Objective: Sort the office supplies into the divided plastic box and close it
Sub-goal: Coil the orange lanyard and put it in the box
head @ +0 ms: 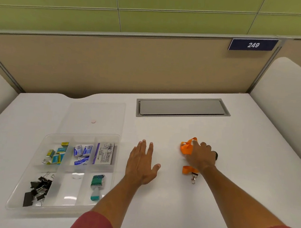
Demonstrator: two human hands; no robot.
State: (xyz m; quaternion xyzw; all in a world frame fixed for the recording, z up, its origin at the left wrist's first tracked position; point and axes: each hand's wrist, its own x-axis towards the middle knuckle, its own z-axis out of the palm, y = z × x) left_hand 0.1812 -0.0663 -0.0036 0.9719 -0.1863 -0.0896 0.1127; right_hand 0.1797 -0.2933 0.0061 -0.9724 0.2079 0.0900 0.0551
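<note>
The right hand (201, 158) is curled over the bunched orange lanyard (188, 148) on the surface (175, 196), apparently gathering it to lift. The left hand (141, 164) rests flat, fingers spread, holding nothing. The box (34, 162) sits left, lid (99, 115) open behind; 1 compartment looks free.

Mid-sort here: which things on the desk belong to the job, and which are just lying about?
Job:
divided box
its open lid
orange lanyard, under the right hand
binder clips
staple boxes

Not the job:
cable hatch
249 sign
</note>
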